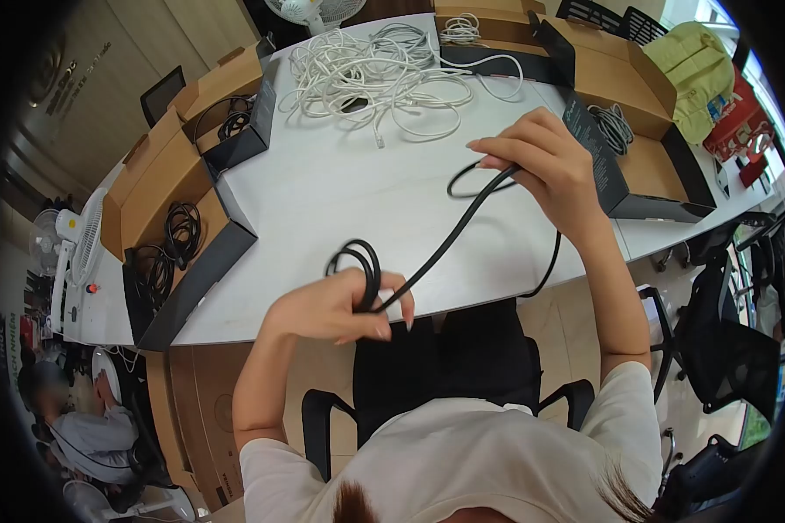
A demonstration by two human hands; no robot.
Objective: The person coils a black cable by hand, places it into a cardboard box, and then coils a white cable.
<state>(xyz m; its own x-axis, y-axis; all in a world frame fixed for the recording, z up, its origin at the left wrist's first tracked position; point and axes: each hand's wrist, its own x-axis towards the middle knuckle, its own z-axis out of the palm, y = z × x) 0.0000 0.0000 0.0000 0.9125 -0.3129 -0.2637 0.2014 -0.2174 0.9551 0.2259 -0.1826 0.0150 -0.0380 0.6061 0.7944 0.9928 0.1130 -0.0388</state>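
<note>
While the left hand (340,307) pinches small round coils of a smooth black cable (445,237) at lower centre, the right hand (545,166) grips the same cable higher up, right of centre, pulling one span straight above the pale matte surface (340,200). Tangled white cords (384,74) lie at top centre; open cardboard boxes (161,187) sit left.

I saw a black rubber cable (449,237), tangled white cords (371,74), a pale grey table (323,192) and brown cardboard boxes (153,179).
</note>
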